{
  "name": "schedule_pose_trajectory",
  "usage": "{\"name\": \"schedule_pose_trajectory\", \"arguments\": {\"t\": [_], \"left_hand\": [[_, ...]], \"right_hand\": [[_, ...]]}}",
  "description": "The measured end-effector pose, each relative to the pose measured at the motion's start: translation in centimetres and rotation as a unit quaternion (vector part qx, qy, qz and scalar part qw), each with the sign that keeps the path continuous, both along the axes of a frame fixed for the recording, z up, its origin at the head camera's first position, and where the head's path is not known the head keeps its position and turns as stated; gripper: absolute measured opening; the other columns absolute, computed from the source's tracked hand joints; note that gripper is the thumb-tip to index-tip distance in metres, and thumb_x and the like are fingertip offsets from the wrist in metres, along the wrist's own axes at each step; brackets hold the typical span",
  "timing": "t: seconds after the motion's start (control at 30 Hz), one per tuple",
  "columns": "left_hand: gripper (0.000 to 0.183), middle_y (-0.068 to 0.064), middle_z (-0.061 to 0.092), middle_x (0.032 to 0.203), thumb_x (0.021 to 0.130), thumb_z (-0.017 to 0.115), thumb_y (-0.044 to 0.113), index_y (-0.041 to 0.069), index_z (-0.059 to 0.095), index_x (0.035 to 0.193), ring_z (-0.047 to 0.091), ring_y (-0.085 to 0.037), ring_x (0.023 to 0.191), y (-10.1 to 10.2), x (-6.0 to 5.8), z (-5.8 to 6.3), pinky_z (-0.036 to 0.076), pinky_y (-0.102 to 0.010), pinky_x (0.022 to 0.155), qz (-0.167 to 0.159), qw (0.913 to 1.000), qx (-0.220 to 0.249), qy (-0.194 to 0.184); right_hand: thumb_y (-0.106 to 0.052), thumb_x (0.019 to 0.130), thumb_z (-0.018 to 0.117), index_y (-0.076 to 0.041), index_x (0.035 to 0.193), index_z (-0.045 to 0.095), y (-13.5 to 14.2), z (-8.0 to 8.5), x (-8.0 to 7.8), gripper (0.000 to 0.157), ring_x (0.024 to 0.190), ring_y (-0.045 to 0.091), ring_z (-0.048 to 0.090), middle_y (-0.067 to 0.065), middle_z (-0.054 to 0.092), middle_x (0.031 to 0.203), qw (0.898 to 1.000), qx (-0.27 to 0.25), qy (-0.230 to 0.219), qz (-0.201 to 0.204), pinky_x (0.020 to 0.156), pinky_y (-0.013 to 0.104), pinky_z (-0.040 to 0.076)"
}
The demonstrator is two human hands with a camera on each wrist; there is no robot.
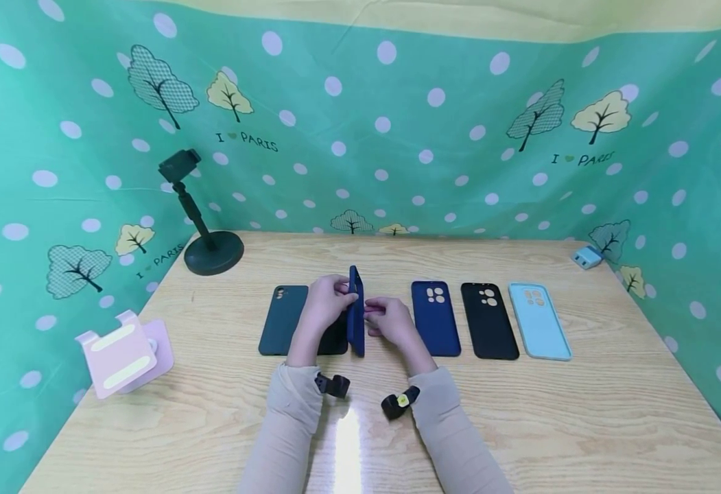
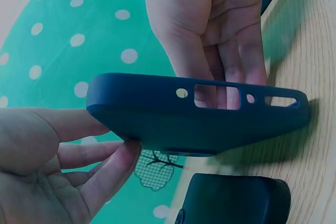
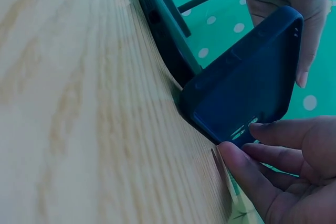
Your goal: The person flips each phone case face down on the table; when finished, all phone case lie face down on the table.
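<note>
Judged step: I held blue phone case on edge over bench. Left hand pinched side; right hand met open face, pinching or not, couldn't tell. Next move needed steady, even support.

We get bright, fairly even light in the head view, with a white glare streak on the wooden tabletop, bottom centre. We find both wrist views dimmer, teal-tinted, soft; shadow falls beside the navy phone case, left wrist.
</note>
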State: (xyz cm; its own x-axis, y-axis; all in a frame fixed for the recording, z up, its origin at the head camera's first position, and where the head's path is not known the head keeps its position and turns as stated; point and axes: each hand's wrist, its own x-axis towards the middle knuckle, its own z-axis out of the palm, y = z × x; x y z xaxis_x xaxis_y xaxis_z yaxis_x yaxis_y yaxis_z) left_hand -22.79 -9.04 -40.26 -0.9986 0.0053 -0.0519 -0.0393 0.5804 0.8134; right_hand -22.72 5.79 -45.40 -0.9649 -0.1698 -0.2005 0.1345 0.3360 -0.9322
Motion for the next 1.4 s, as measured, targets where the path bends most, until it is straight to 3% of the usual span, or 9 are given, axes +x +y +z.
{"name": "schedule_pose_trajectory", "arguments": {"t": [0.6, 0.97, 1.4], "left_hand": [[0.030, -0.018, 0.066, 0.103, 0.096, 0.053, -0.001, -0.003, 0.061, 0.125, 0.068, -0.024, 0.087, 0.0, 0.0, -0.3, 0.059, -0.030, 0.075, -0.012, 0.9984, 0.053, -0.014], [0.031, -0.020, 0.064, 0.105, 0.094, 0.058, -0.001, -0.005, 0.060, 0.125, 0.069, -0.031, 0.092, 0.3, -0.1, -0.5, 0.059, -0.037, 0.081, -0.017, 0.9974, 0.066, -0.024], [0.036, -0.020, 0.066, 0.104, 0.092, 0.062, 0.004, -0.005, 0.058, 0.127, 0.071, -0.031, 0.086, 0.6, -0.2, -1.0, 0.060, -0.034, 0.074, -0.044, 0.9967, 0.057, -0.038]], "right_hand": [[-0.009, 0.097, 0.056, 0.004, 0.128, 0.059, 0.1, 0.2, 0.1, 0.033, 0.100, 0.028, 0.069, 0.021, 0.066, 0.119, 0.999, -0.024, -0.006, -0.022, 0.069, 0.029, 0.060], [-0.015, 0.098, 0.056, 0.001, 0.129, 0.060, 0.9, 1.1, -0.2, 0.035, 0.107, 0.034, 0.066, 0.023, 0.067, 0.117, 0.995, -0.091, -0.014, -0.037, 0.075, 0.033, 0.060], [-0.018, 0.096, 0.060, -0.002, 0.126, 0.062, 0.8, 1.9, -0.1, 0.034, 0.103, 0.023, 0.067, 0.020, 0.065, 0.121, 0.996, -0.085, -0.015, -0.035, 0.079, 0.037, 0.060]]}}
